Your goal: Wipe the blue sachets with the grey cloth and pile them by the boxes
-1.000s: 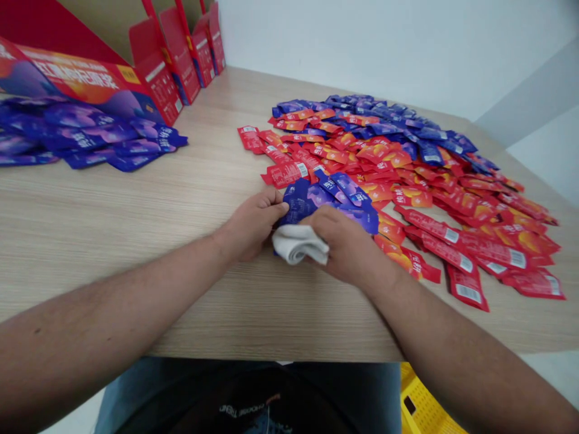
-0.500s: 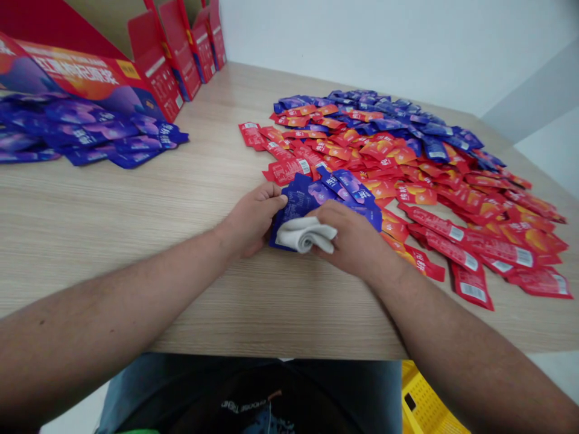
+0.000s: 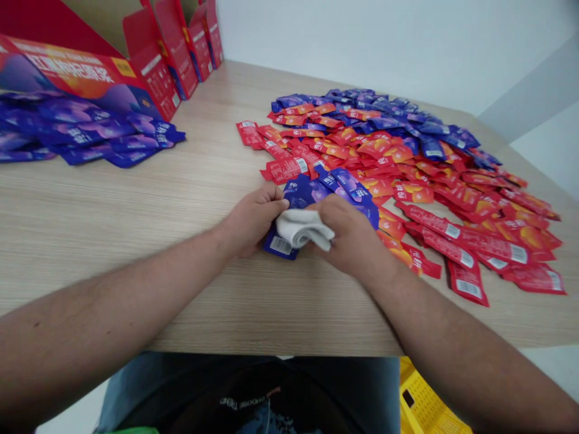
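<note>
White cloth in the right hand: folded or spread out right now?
Folded, or rolled up: the white cloth shows coiled layers at its near end, bunched in the right hand over a blue pouch.

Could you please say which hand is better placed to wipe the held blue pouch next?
The right hand, most likely: it holds the white cloth over the blue pouch, while the left hand holds that pouch's edge.
</note>
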The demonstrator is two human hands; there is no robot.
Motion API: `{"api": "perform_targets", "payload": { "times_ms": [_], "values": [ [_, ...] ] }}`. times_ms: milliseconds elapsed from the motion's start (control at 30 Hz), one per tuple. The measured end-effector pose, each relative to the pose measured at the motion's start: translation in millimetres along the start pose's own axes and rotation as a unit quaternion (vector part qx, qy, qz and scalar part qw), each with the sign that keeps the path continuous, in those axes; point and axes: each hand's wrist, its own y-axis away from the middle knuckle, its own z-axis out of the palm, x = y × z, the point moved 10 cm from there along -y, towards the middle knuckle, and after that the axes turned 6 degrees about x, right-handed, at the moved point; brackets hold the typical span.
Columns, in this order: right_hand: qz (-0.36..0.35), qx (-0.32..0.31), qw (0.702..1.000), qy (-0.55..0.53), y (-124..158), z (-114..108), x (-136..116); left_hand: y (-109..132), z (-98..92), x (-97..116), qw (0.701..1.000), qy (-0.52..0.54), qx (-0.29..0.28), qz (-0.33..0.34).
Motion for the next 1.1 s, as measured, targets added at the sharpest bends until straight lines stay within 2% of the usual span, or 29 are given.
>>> {"api": "perform_targets", "payload": {
  "times_ms": [67, 100, 233, 267, 300, 400, 433, 467, 567, 600, 633, 733, 767, 800, 900, 933, 1033, 1100],
  "values": [
    [-0.031, -0.068, 0.997, -0.027, 3.1, 13.4, -10.5, 0.6, -1.4, 3.9, 0.999, -0.031, 0.008, 0.016],
    [-0.027, -0.067, 0.997, -0.024, 3.0, 13.2, -9.9, 0.7, -1.5, 5.1, 0.999, -0.035, 0.01, 0.02],
    [0.047, 0.078, 0.995, 0.04, -0.7, -16.5, 10.6, 0.6, 0.5, 1.6, 1.0, 0.013, 0.009, -0.007],
    [0.048, 0.086, 0.994, 0.042, -0.6, -17.7, 10.7, 0.8, 1.0, 0.7, 1.0, 0.02, 0.007, -0.012],
    [0.035, 0.067, 0.997, 0.032, -0.6, -13.2, 7.0, 1.0, 0.9, 0.7, 1.0, 0.019, 0.008, -0.011],
    [-0.045, -0.065, 0.997, -0.024, 3.9, 14.4, -15.4, 1.8, -0.2, 4.5, 1.0, -0.02, 0.009, 0.011],
    [-0.053, -0.083, 0.995, -0.029, 5.1, 17.6, -17.9, 2.0, -0.7, 5.4, 0.999, -0.029, 0.011, 0.016],
    [-0.045, -0.071, 0.996, -0.023, 4.2, 15.0, -15.6, 2.1, -0.8, 5.5, 0.999, -0.028, 0.011, 0.017],
    [0.03, 0.06, 0.997, 0.022, -0.9, -12.9, 4.6, 2.2, 1.0, 1.5, 1.0, 0.014, 0.005, -0.007],
    [0.037, 0.08, 0.996, 0.025, -1.1, -17.2, 6.7, 2.2, 1.6, 0.3, 1.0, 0.025, 0.002, -0.014],
    [0.027, 0.068, 0.997, 0.017, -1.6, -14.6, 4.5, 2.3, 1.9, -0.3, 1.0, 0.025, 0.0, -0.016],
    [-0.034, -0.049, 0.998, -0.022, 1.0, 9.5, -11.7, 2.1, 0.3, 2.6, 1.0, -0.009, 0.003, 0.004],
    [-0.036, -0.061, 0.997, -0.021, 1.7, 11.9, -12.3, 2.0, 0.0, 3.7, 1.0, -0.014, 0.004, 0.01],
    [-0.022, -0.045, 0.999, -0.009, 0.8, 9.0, -8.4, 2.0, 0.2, 4.2, 1.0, -0.009, 0.003, 0.013],
    [0.045, 0.078, 0.995, 0.045, -1.5, -16.4, 11.7, 2.3, 2.8, 3.7, 0.999, 0.032, -0.006, 0.006],
    [0.048, 0.095, 0.993, 0.046, -1.6, -19.9, 14.3, 2.7, 3.8, 3.3, 0.999, 0.037, -0.009, 0.002],
    [0.013, 0.051, 0.999, -0.003, -2.9, -10.7, 10.7, 4.0, 4.3, 4.2, 0.999, 0.03, -0.01, 0.005],
    [0.016, 0.044, 0.999, -0.01, -3.1, -9.2, 13.4, 4.6, 4.1, 4.3, 0.999, 0.031, -0.011, 0.004]
  ]
}}
